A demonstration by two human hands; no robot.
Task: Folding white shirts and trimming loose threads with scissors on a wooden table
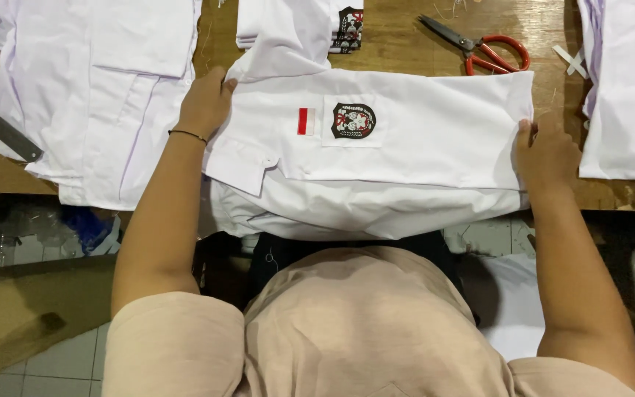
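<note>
Folded white shirt (406, 147), left hand (203, 103), right hand (549, 154) gripping opposite ends

Four white shirts (406, 140), one pair of red-handled scissors (479, 48), one metal ruler (1, 129)

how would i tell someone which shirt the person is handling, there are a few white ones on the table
Start at the wooden table and find the red-handled scissors at its far edge. Just below them lies the folded white shirt, gripped by the left hand and right hand at either end. Unlike the plain white pile to its left, it shows a dark badge on its pocket beside a small red-and-white patch.
</note>
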